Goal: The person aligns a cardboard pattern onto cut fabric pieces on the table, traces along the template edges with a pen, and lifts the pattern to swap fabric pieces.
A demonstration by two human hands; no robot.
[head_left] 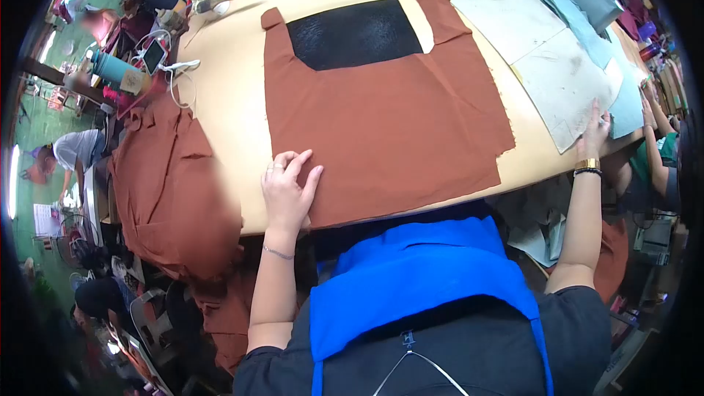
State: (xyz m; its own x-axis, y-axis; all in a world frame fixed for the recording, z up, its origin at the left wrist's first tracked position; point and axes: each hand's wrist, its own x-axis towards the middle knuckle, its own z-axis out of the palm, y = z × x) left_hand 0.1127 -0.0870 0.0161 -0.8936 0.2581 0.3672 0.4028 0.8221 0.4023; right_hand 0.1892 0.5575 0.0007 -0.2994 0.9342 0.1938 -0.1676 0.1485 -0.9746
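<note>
In the head view, we are resting our left hand [287,187], fingers loosely parted, on the rust cloth [389,128], which is lying flat on the table [227,81]. Our right hand [595,134] is touching the pale card [561,84]; whether it is gripping, we're not managing to tell. We're judging the cloth light, limp, best held by its near corners.

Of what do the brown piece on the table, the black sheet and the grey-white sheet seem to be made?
Brown piece: probably matt woven fabric, with soft creases and a ragged right edge.
Black sheet: perhaps plastic or leatherette; it shines and looks grained.
Grey-white sheet: likely stiff card, matt, with straight edges and smudges.
</note>
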